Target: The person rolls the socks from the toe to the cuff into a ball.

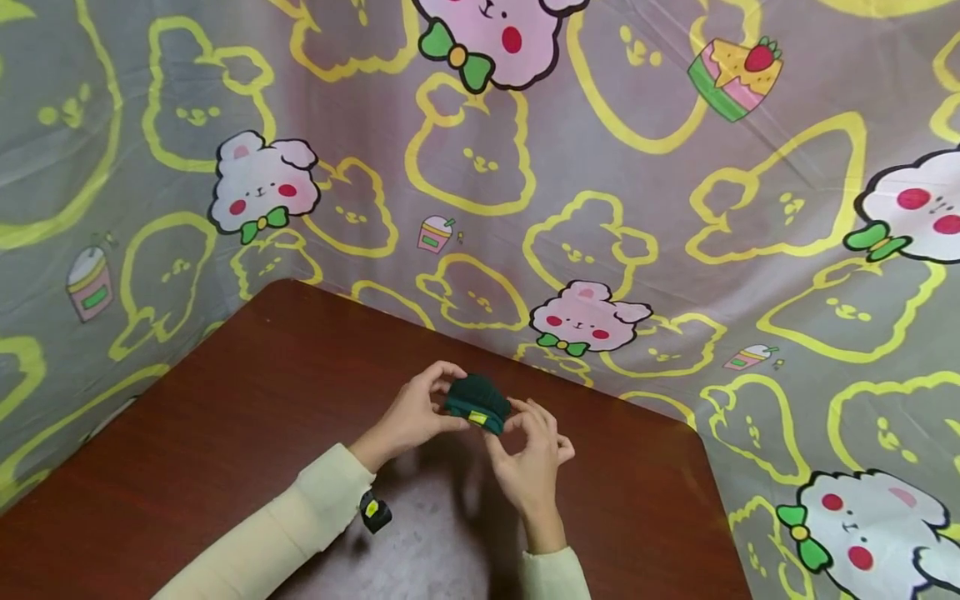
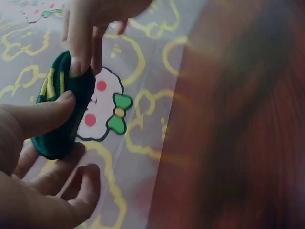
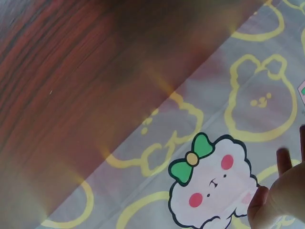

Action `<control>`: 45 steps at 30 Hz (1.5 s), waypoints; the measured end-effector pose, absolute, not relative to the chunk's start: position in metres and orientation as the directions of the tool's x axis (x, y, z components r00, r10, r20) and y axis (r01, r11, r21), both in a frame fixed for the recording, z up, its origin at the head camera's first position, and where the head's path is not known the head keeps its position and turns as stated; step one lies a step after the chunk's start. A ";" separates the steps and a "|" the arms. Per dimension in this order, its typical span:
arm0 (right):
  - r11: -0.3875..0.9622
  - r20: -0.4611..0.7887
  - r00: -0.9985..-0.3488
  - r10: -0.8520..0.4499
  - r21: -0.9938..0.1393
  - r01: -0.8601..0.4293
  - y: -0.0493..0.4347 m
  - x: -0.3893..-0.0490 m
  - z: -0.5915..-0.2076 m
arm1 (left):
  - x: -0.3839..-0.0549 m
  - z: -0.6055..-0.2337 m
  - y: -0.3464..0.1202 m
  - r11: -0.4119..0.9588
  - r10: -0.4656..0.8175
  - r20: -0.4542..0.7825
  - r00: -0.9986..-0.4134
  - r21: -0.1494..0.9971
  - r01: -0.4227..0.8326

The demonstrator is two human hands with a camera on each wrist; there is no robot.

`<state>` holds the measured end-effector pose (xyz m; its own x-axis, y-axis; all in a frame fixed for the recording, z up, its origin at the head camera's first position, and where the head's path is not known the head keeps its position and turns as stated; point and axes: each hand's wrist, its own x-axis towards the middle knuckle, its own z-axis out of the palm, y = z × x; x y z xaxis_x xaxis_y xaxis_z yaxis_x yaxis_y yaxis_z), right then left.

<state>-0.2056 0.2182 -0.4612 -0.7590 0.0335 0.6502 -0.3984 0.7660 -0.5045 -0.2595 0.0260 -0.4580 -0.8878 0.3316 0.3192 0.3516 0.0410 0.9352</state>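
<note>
A small dark green cloth item (image 1: 474, 402), cap-like in shape with a yellow mark on its front, is held up over the table between both hands. My left hand (image 1: 416, 410) grips its left end, thumb below and fingers above. At the other end, my right hand (image 1: 528, 462) pinches the edge between thumb and fingers. Close up in the left wrist view, the green item (image 2: 62, 107) shows yellow stripes, with the left thumb pressed on its side. Only part of a hand (image 3: 281, 200) shows in the right wrist view; the item is out of sight there.
The dark reddish-brown wooden table (image 1: 247, 392) lies under the hands, with a greyish shiny area (image 1: 412, 542) near the front. A grey curtain (image 1: 480, 242) with cartoon prints stands along its far edges. A black wrist device (image 1: 375, 512) hangs by the left sleeve.
</note>
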 end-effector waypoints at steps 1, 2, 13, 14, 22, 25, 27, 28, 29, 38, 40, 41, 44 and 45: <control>0.770 0.650 -0.759 0.025 -0.497 -0.400 0.219 -0.206 -0.461 | -0.260 -0.458 0.024 0.102 0.341 0.332 -0.880 0.917 0.385; 0.772 0.652 -0.758 0.018 -0.491 -0.403 0.219 -0.206 -0.462 | -0.261 -0.458 0.023 0.159 0.352 0.339 -0.872 0.897 0.413; 0.916 0.536 -0.817 -0.212 -0.182 -0.357 0.217 -0.204 -0.473 | -0.257 -0.467 0.025 0.625 0.523 0.347 -0.778 0.464 0.627; 0.924 0.522 -0.823 -0.223 -0.154 -0.349 0.216 -0.204 -0.475 | -0.256 -0.469 0.026 0.646 0.529 0.342 -0.777 0.431 0.630; 0.938 0.387 -0.865 -0.321 0.003 -0.347 0.213 -0.205 -0.492 | -0.257 -0.486 0.035 0.696 0.595 0.307 -0.743 0.266 0.667; 0.935 0.329 -0.880 -0.343 0.027 -0.354 0.212 -0.203 -0.501 | -0.255 -0.495 0.036 0.705 0.624 0.272 -0.733 0.209 0.678; 0.936 0.295 -0.891 -0.346 0.035 -0.351 0.211 -0.201 -0.506 | -0.253 -0.500 0.036 0.711 0.636 0.255 -0.729 0.175 0.681; 0.936 0.285 -0.894 -0.345 0.036 -0.350 0.211 -0.200 -0.509 | -0.252 -0.503 0.036 0.711 0.641 0.251 -0.726 0.163 0.684; 0.937 0.275 -0.898 -0.343 0.035 -0.347 0.211 -0.199 -0.512 | -0.251 -0.505 0.036 0.710 0.646 0.246 -0.722 0.153 0.688; 0.946 0.254 -0.913 -0.319 0.033 -0.322 0.211 -0.199 -0.523 | -0.250 -0.517 0.039 0.709 0.641 0.262 -0.721 0.157 0.687; 0.948 0.239 -0.919 -0.315 0.023 -0.319 0.210 -0.198 -0.523 | -0.247 -0.517 0.038 0.717 0.632 0.248 -0.734 0.172 0.676; 0.947 0.226 -0.922 -0.315 0.016 -0.320 0.210 -0.197 -0.522 | -0.246 -0.517 0.038 0.722 0.628 0.235 -0.742 0.180 0.668; 0.946 0.164 -0.933 -0.319 -0.005 -0.324 0.209 -0.195 -0.518 | -0.242 -0.513 0.036 0.736 0.619 0.185 -0.763 0.203 0.646; 0.945 0.140 -0.937 -0.321 -0.013 -0.326 0.209 -0.195 -0.516 | -0.242 -0.510 0.035 0.739 0.617 0.170 -0.768 0.210 0.640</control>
<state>-0.1951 0.2088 -0.5161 -0.9367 -0.3210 0.1396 -0.3259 0.9453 -0.0126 -0.2416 0.0347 -0.5101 -0.7680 0.6174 0.1704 0.6405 0.7388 0.2096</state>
